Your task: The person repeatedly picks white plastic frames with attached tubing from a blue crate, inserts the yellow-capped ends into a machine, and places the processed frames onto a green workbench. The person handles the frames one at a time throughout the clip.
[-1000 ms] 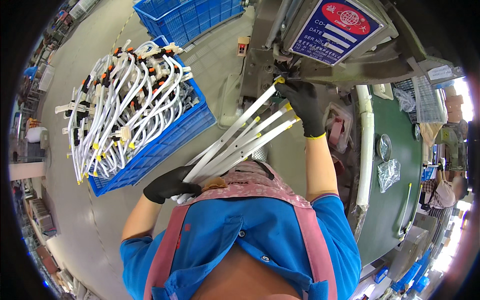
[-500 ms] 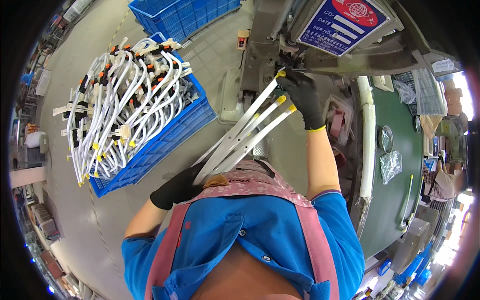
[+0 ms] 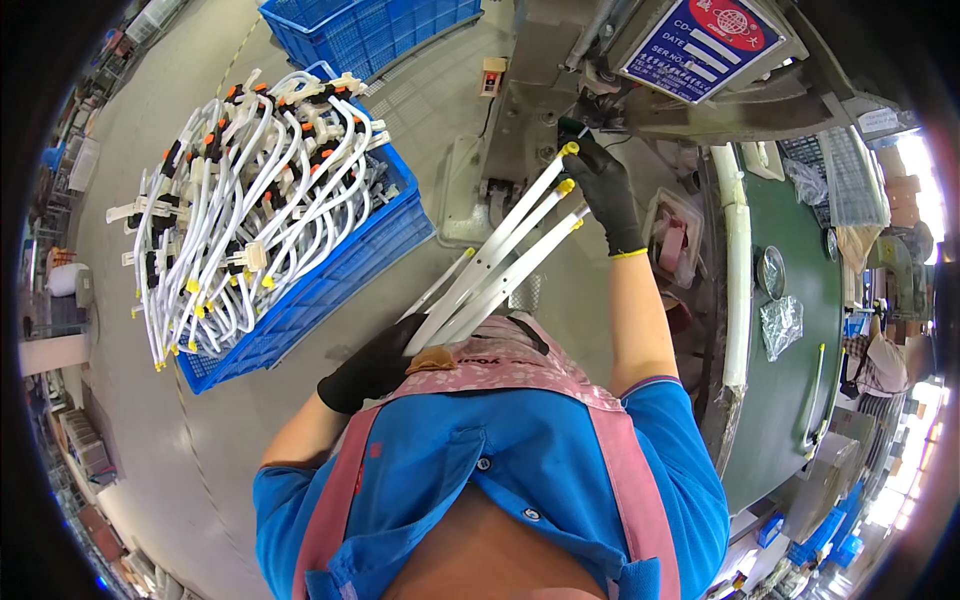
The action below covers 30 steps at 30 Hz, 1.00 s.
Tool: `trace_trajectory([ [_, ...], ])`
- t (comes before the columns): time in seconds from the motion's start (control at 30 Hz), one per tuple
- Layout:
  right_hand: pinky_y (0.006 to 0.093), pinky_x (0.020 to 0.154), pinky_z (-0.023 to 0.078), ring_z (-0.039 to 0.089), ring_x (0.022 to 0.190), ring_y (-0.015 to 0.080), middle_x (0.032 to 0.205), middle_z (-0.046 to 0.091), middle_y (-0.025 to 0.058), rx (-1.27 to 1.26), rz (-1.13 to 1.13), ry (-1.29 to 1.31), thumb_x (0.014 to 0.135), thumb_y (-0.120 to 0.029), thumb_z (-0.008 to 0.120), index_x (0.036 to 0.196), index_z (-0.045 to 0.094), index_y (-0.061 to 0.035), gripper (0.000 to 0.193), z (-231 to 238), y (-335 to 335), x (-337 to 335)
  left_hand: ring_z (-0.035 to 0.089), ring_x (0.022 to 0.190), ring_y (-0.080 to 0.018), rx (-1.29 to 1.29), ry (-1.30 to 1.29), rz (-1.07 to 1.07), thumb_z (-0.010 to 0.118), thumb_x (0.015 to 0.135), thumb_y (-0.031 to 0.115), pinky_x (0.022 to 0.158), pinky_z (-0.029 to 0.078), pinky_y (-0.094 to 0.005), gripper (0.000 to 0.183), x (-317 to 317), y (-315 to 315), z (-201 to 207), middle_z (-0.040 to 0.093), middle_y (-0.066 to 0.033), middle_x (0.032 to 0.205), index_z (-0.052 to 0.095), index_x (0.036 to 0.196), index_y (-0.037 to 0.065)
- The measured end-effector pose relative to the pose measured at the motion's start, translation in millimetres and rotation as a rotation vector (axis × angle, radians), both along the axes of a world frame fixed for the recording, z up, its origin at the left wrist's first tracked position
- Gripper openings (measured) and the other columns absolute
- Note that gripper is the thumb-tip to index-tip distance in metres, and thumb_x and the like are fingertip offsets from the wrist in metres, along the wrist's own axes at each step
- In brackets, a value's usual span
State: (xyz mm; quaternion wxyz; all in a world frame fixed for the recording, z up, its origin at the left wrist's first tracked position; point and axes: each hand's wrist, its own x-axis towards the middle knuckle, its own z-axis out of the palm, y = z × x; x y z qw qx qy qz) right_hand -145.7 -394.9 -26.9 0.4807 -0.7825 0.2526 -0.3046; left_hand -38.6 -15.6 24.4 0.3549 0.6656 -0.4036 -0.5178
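My left hand (image 3: 372, 368), in a black glove, is closed around the lower ends of several white tubes (image 3: 490, 262) in front of my apron. The tubes slant up to the right, fanned apart, with yellow end pieces (image 3: 567, 187) at their upper ends. My right hand (image 3: 606, 190), in a black glove with a yellow cuff, is at those upper ends. Its fingers are bent together beside the topmost yellow end. A small dark green item (image 3: 571, 128) shows at the fingertips, too small to name. The fingers partly hide what they grip.
A blue crate (image 3: 330, 285) at the left is heaped with bent white tubes (image 3: 240, 200). Another blue crate (image 3: 370, 35) stands beyond. A grey machine (image 3: 640, 115) overhangs at the upper right. On the right, a green worktop (image 3: 780, 400) bears a dish, a plastic bag and a white tube.
The bundle and my left hand have shifted slightly right and up. My right hand stays by the upper tube ends, its fingers a little changed, and the tubes lie at slightly different spacing.
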Motion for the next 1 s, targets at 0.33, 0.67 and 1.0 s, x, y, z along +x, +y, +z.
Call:
trace_trajectory([
  [0.33, 0.0299, 0.076, 0.049, 0.062, 0.083, 0.0149, 0.093, 0.069, 0.0096, 0.110, 0.075, 0.236, 0.082, -0.022, 0.068, 0.109, 0.065, -0.0016, 0.034, -21, -5, -39, 0.057, 0.110, -0.0275, -0.087, -0.209, -0.029, 0.058, 0.092, 0.019, 0.098, 0.041, -0.0346, 0.046, -4, -1, -14, 0.058, -0.0192, 0.122, 0.045, 0.132, 0.002],
  [0.67, 0.0279, 0.075, 0.048, 0.062, 0.080, 0.0127, 0.088, 0.070, 0.0073, 0.045, -0.027, 0.253, 0.079, -0.022, 0.072, 0.104, 0.069, 0.0001, 0.034, -26, -6, -24, 0.048, 0.126, -0.0317, -0.058, -0.177, -0.065, 0.068, 0.086, 0.030, 0.105, 0.036, -0.0367, 0.074, 0, 2, -28, 0.048, -0.0234, 0.136, 0.031, 0.145, 0.004],
  [1.0, 0.0267, 0.063, 0.047, 0.060, 0.069, 0.0108, 0.078, 0.068, 0.0042, 0.252, -0.134, -0.019, 0.077, -0.016, 0.072, 0.095, 0.070, 0.0038, 0.027, -14, 0, -21, 0.055, 0.116, -0.0266, -0.030, -0.047, -0.008, 0.070, 0.084, 0.031, 0.100, 0.040, -0.0345, 0.065, 4, -5, -14, 0.056, -0.0197, 0.128, 0.043, 0.135, 0.001],
])
